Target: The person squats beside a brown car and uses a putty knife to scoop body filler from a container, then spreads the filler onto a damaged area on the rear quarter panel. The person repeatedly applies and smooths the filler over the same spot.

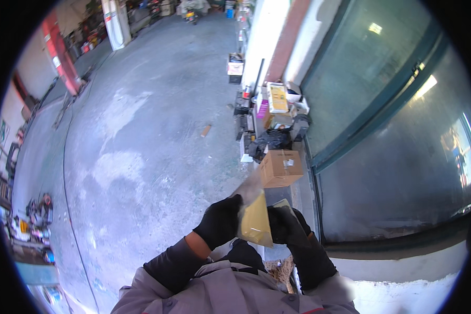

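Observation:
In front of my body, both hands in black gloves are raised close together. My left hand [220,221] is closed on the left edge of a pale yellow, glossy, flat piece [255,222], perhaps a packet or a folded sheet. A blurred greyish-brown part sticks up from its top. My right hand [284,226] is curled at the right side of the yellow piece. A thin greenish-grey sheet or flap [281,203] shows at its fingers. The right fingertips are mostly hidden, and whether the two pieces are joined cannot be made out.
A brown cardboard box [281,169] stands just ahead of my hands. Behind it lie a black plastic bag [273,142] and stacked boxes [277,98]. A large glass door [392,172] closes off the right. A cable [67,193] runs along the concrete floor [157,104] at left.

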